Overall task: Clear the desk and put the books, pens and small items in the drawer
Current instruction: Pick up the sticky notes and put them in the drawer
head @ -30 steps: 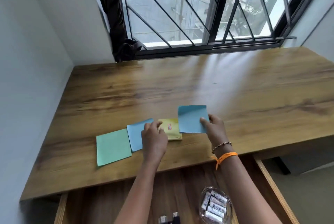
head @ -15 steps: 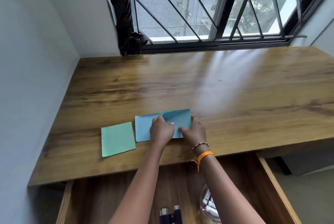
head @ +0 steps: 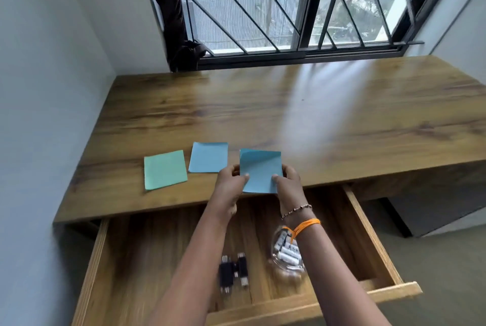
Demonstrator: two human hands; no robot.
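Both hands' fingers (head: 243, 177) pinch a blue paper (head: 260, 170) above the desk (head: 342, 128) edge

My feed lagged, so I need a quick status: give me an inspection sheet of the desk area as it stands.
Surface: wooden desk, mostly bare.
Job's things: green note and blue note lie flat, apart; another blue pad is held up at the desk's front edge.
Clutter: open drawer holds black adapters and a clear dish of white tubes.
Grips: left hand and right hand both pinch the pad.
Cables: nothing seen.
Surroundings: barred window, dark curtain, grey walls.
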